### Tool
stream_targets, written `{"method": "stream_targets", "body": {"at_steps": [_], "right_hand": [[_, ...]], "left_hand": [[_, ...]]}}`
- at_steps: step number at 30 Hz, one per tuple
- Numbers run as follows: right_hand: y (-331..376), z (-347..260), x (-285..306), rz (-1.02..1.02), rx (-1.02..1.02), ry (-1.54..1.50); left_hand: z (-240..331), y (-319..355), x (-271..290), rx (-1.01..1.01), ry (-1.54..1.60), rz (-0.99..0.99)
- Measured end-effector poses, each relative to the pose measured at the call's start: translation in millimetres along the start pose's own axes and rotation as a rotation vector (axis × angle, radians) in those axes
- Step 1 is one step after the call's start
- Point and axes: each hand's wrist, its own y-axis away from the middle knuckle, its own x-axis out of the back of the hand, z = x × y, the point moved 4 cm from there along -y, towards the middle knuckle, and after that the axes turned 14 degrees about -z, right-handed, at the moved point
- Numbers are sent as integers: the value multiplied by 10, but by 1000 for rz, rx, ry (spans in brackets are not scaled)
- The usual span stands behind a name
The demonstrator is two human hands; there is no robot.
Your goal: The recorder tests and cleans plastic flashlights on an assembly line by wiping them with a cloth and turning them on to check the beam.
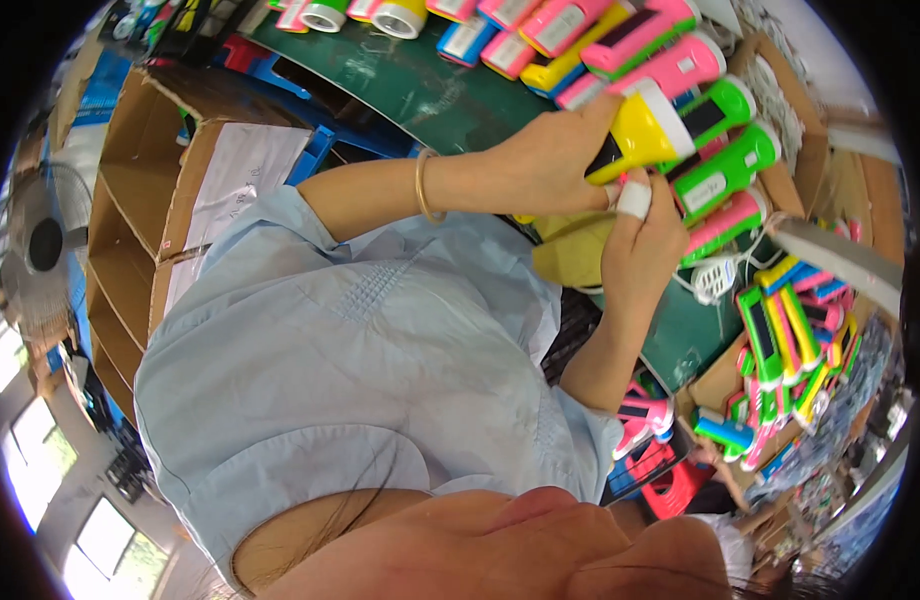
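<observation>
A yellow flashlight (648, 128) with a white head and a dark panel is gripped in my left hand (555, 155), which wears a bracelet at the wrist. Against the underside of the flashlight press the closed fingertips of my right hand (645, 235). White wrapping covers one of its fingers, and a small red spot shows beside that fingertip. Whether anything small is pinched there is hidden. Right beside the hands lie green flashlights (725, 175) and a pink-and-green flashlight (728, 222). Under my wrists is a piece of yellowish cloth (570, 250).
Rows of pink, yellow and blue flashlights (555, 25) cover the far part of the green table (380, 75). A white slotted piece with a cord (715, 280) lies at right. Beyond it is a heap of coloured flashlights (770, 340). Cardboard compartments (130, 220) and a fan (45, 245) stand left.
</observation>
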Motion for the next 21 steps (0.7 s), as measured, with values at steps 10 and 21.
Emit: {"method": "stream_targets", "body": {"at_steps": [10,21], "right_hand": [[387,203,373,514,-57,-701],[622,403,1092,697,-304,-406]], "left_hand": [[-519,-261,1813,63,-577,618],[-2482,556,5230,171,1123,906]]}}
